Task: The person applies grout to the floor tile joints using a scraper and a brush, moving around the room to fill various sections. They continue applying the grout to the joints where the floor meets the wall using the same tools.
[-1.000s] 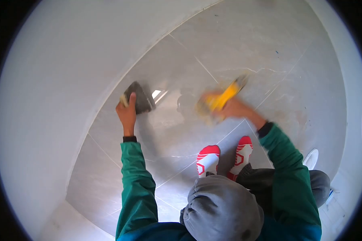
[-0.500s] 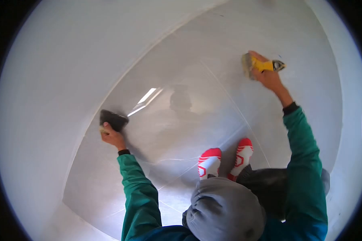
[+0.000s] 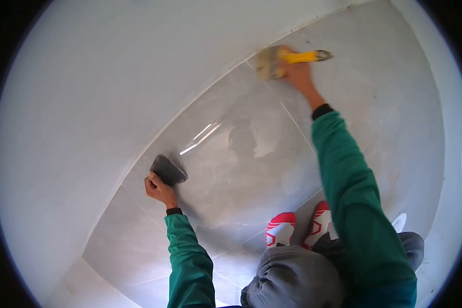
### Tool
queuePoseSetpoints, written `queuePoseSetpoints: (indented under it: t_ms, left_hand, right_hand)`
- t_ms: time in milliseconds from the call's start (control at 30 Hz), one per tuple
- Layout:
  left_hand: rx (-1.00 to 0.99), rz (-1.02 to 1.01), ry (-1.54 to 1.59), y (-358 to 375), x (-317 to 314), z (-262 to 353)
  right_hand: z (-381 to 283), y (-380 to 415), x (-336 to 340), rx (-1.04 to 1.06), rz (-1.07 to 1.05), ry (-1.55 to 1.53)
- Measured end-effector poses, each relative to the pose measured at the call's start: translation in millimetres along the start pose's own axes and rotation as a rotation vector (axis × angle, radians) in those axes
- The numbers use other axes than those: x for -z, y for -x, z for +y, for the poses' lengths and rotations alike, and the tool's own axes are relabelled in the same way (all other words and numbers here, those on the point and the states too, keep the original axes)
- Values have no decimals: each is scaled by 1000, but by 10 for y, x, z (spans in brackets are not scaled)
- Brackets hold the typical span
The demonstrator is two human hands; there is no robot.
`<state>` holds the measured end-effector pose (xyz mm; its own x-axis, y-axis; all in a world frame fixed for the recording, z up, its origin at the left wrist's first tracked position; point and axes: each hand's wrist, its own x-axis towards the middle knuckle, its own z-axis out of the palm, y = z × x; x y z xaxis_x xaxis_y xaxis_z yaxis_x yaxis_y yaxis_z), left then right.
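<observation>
My right hand point(image 3: 296, 73) is closed around a wide brush point(image 3: 303, 57) with a yellow handle. The pale bristles point left over the tiled floor point(image 3: 220, 179), right by the foot of the wall, and are smeared by motion. Lower left, my left hand point(image 3: 160, 190) grips a dark grey scoop point(image 3: 168, 169), shaped like a small dustpan, at its near left edge. It sits low over the tiles, a short way from the wall edge. My left fingers are curled, with the fingertips partly hidden.
A white wall point(image 3: 113, 77) runs diagonally along the left, meeting the floor at a pale joint line. Another white wall point(image 3: 436, 66) stands at the right. My feet in red and white socks point(image 3: 281, 230) are on the tiles, below my bent grey-trousered knee point(image 3: 297, 277).
My right hand has swept the brush left and up to the wall edge. My left hand has shifted right and slightly down with the scoop. The camera view has moved a little.
</observation>
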<state>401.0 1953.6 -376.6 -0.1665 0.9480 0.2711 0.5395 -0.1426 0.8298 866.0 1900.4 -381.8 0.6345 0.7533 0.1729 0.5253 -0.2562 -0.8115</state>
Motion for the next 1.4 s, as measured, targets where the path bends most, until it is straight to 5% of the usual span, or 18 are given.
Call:
queuePoseSetpoints:
  t_ms: [33,100,167,200,233,300,333,400,567,667,767,867,900,967,1033,1100,1200,1400]
  left_hand:
    - [4,6,9,-7,-8,24]
    - [56,58,59,22,-15,46]
    - [56,51,73,6,-3,-35]
    - [54,36,81,14,5,-72]
    - [41,29,62,17,1,-87]
    - [43,7,59,18,-1,-107]
    - [36,-9,37,13,5,-133]
    - [16,-8,11,6,-9,-175]
    - [61,-46,1,23,28,-92]
    - [39,-23,33,8,-7,-161]
    - [64,-51,51,6,13,-163]
    - [37,-70,7,11,19,-102]
    - [19,-70,14,21,7,-74]
    - [25,-87,9,31,-8,-110]
    - [29,-105,-9,12,19,-156]
    - [5,-96,-4,20,12,-195]
    - [-2,-103,12,-1,-6,-146]
    - [-4,-100,-12,4,-14,-130]
  right_hand:
    - [31,-45,309,-188,96,-248]
    - [-9,-172,749,-96,337,84]
    - [-299,-59,565,42,360,-7]
    - [-527,70,395,-129,111,-127]
    - [-425,230,-14,51,57,-19]
    - [-905,683,-546,23,-322,-149]
    - [-1225,755,-606,-201,-600,-432]
    - [-974,594,-708,-73,-542,-215]
    - [53,-578,300,-248,343,-397]
    - [51,-960,717,-268,503,-197]
    - [-233,-821,703,-161,431,-306]
    - [-696,-42,115,-192,-95,-284]
    - [-777,214,-172,61,-219,-265]
    - [-998,664,-319,128,-459,58]
    - [-561,782,-134,67,-310,34]
    - [-107,861,639,184,-31,401]
    - [284,1078,1776,-211,129,113]
    - [-760,312,921,244,-321,226]
